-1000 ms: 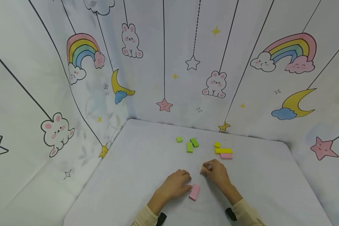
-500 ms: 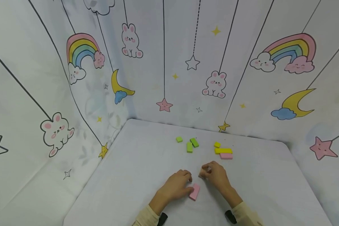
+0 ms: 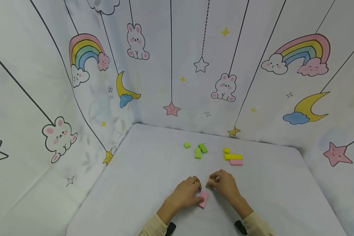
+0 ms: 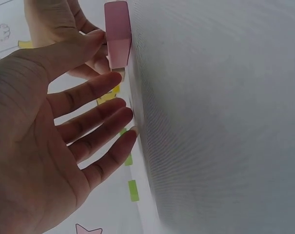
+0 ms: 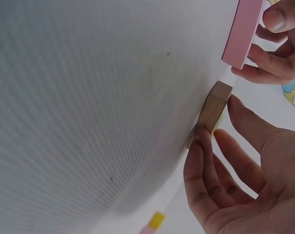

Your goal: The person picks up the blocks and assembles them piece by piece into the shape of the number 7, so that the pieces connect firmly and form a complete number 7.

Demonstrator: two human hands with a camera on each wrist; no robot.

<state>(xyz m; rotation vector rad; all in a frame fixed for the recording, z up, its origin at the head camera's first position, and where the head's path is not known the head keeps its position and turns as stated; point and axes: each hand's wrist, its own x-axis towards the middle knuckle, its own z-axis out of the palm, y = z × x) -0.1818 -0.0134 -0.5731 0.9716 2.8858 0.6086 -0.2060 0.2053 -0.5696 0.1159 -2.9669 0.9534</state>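
A pink block (image 3: 205, 197) lies on the white table in front of the person. The thumb of my left hand (image 3: 184, 192) is at its left edge, while the other fingers reach out, spread and loosely bent. In the left wrist view that thumb meets the side of the pink block (image 4: 118, 36), and the palm holds nothing. My right hand (image 3: 226, 185) pinches a small bare-wood block (image 5: 214, 106) between thumb and fingers, low over the tabletop. This wooden block is just beyond the pink one's far end, with a narrow gap between them.
Farther back lie several green blocks (image 3: 198, 153). To their right are a long yellow block (image 3: 233, 157), a small yellow block (image 3: 226, 150) and a second pink block (image 3: 236, 162). A printed cloth wall (image 3: 188, 88) rises behind the table (image 3: 129, 183).
My right hand has shifted slightly left and nearer with the wooden block. The left hand has edged right, bringing its thumb onto the pink block, which lies almost where it was.
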